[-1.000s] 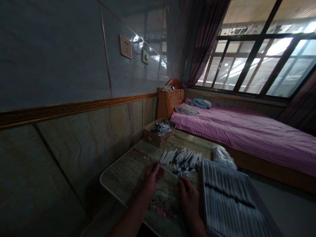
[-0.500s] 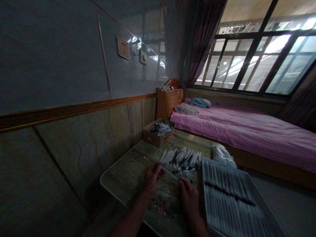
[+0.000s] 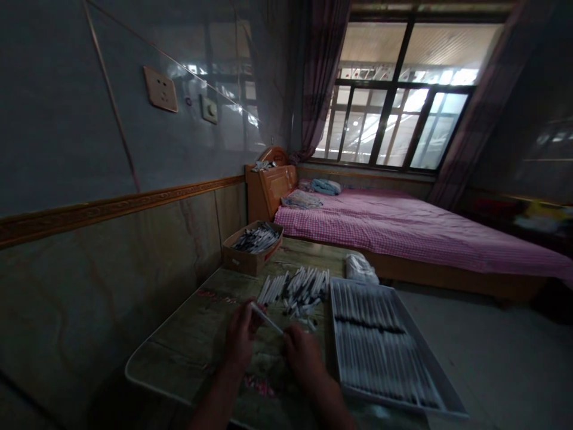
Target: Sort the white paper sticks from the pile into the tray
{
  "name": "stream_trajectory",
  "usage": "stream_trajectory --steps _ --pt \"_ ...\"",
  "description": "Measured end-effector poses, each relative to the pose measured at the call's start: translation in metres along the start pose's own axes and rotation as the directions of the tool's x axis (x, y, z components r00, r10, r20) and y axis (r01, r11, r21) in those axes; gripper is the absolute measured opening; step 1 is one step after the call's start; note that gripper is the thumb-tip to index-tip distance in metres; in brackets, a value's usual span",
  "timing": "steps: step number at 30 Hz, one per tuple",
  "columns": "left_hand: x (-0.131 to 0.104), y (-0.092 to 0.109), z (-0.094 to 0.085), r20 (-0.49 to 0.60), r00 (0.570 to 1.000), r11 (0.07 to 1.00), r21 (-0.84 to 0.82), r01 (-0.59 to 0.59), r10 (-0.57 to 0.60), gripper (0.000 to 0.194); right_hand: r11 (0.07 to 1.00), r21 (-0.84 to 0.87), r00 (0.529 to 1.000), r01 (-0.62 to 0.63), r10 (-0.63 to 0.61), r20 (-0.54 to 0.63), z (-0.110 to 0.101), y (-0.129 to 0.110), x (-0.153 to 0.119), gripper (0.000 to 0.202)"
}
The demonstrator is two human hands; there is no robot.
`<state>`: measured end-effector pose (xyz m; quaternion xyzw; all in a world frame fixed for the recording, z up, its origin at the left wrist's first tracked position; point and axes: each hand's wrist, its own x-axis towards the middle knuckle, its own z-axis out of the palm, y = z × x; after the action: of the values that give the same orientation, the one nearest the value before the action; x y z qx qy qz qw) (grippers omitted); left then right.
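A thin white pen-like stick [image 3: 267,318] is stretched between my two hands above the table. My left hand [image 3: 242,331] pinches its upper left end, and my right hand [image 3: 304,352] is closed on its lower right end. Just beyond my hands lies a loose pile of white and dark sticks [image 3: 307,289], with a neater row of white ones [image 3: 273,288] at its left. To the right of my right hand, a shallow clear tray [image 3: 450,382] holds many similar sticks in two rows, parted by a dark band.
An open cardboard box [image 3: 244,261] full of sticks stands at the table's back left by the wall. Behind the tray sits a white plastic bag [image 3: 360,269]. The patterned table [image 3: 179,349] has a pale rim. Past it is a bed with a pink checked sheet [image 3: 358,224].
The view has turned right, so the table, box and bed appear further left and more of the tray shows. Both hands still hold the stick, its left end now tipped slightly higher.
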<state>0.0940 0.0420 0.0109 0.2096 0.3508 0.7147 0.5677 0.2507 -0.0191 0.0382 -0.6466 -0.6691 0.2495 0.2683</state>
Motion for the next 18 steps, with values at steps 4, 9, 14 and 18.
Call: stream_trajectory --steps 4,9,14,18 --pt "0.005 0.001 -0.004 0.005 0.994 0.989 -0.101 0.105 -0.105 0.028 0.996 0.083 0.999 -0.027 0.030 -0.033 -0.029 -0.005 -0.007 0.020" --pt "0.003 -0.001 -0.001 0.036 0.995 0.995 -0.012 0.097 -0.097 0.027 1.000 -0.006 0.953 -0.021 0.018 -0.304 -0.097 0.041 -0.005 0.025" --pt "-0.002 -0.001 0.006 0.053 0.997 0.994 0.093 0.052 -0.057 0.043 0.913 -0.237 0.899 -0.333 0.231 -0.372 -0.151 0.104 -0.001 0.036" --pt "-0.002 -0.001 0.008 0.042 0.998 0.993 0.113 0.040 -0.045 0.048 0.846 -0.315 0.875 -0.430 0.303 -0.378 -0.162 0.124 0.002 0.037"
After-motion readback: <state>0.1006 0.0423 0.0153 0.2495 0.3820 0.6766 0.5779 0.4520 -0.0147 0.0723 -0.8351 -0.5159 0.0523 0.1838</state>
